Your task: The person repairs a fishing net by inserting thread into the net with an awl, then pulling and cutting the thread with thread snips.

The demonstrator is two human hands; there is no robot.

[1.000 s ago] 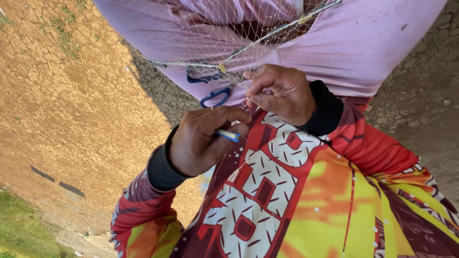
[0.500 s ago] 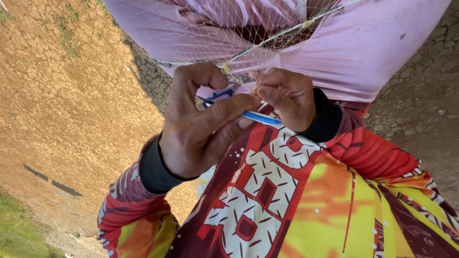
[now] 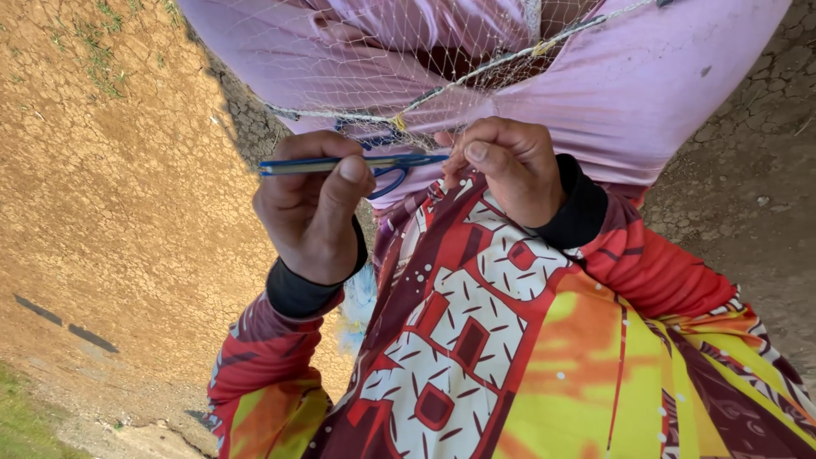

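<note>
Fingers (image 3: 293, 183) of the left hand (image 3: 310, 212) are curling tight around a blue netting needle (image 3: 340, 163), thumb pressing on top; I'm seeing it lying level, tip pointing toward the right hand (image 3: 506, 170). Right-hand fingers are pinching shut on the fishing net (image 3: 408, 76) mesh, just beside the needle tip. Net is draping over pink cloth (image 3: 629, 85) above both hands. Cracked dirt ground (image 3: 119, 212) is showing at left.
</note>
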